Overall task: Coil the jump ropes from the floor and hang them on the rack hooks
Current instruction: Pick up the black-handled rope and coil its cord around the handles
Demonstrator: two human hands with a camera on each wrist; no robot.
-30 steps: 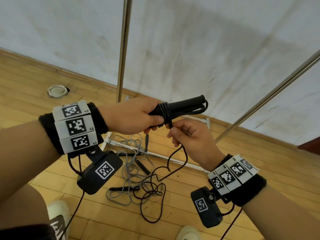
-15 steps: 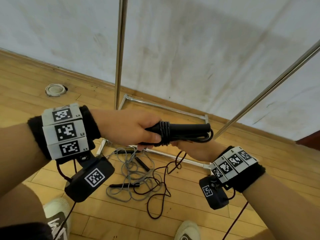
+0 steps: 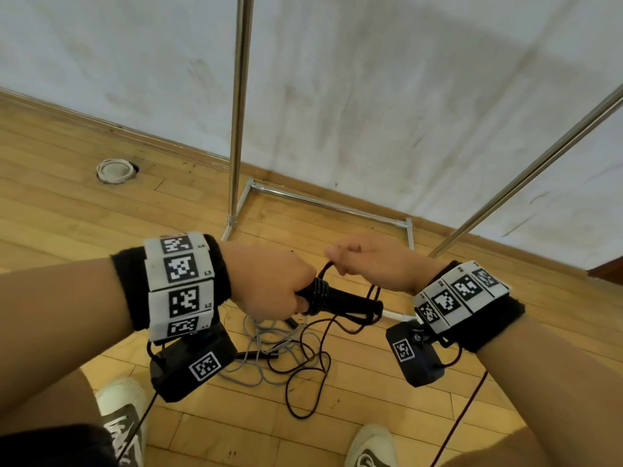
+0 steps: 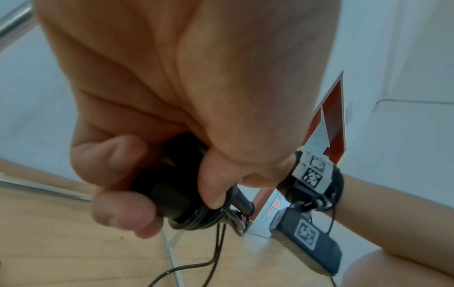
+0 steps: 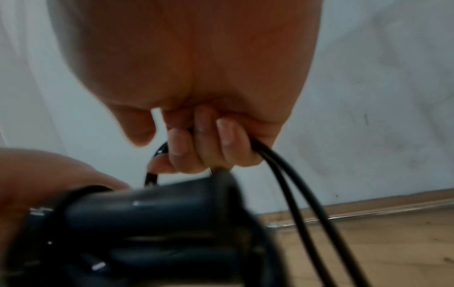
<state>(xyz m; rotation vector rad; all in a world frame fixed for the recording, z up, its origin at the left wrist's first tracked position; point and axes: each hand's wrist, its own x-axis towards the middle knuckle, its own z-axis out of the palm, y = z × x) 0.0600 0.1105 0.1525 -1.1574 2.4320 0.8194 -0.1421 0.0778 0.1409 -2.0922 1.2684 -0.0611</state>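
My left hand (image 3: 276, 284) grips the black jump rope handles (image 3: 344, 301), held level at waist height with several turns of black cord (image 3: 318, 293) wound round them. The left wrist view shows those fingers (image 4: 123, 209) curled round the handles (image 4: 167, 186). My right hand (image 3: 367, 261), just right of and above the handles, holds the black cord; its curled fingers (image 5: 226, 136) clamp two strands (image 5: 290, 186). The loose tail of the cord (image 3: 303, 382) trails down to the floor. A grey jump rope (image 3: 266, 345) lies tangled on the floor below my hands.
The metal rack's upright pole (image 3: 239, 106) and slanted bar (image 3: 526, 173) rise from a floor frame (image 3: 323, 203) by the white wall. A white round fitting (image 3: 114, 170) sits in the wooden floor at left. My shoes (image 3: 369, 446) stand near the ropes.
My right hand rose from under the handles, passed behind them and now sits above them with the cord, adding a turn. The handles dropped lower and the loose tail on the floor got shorter.
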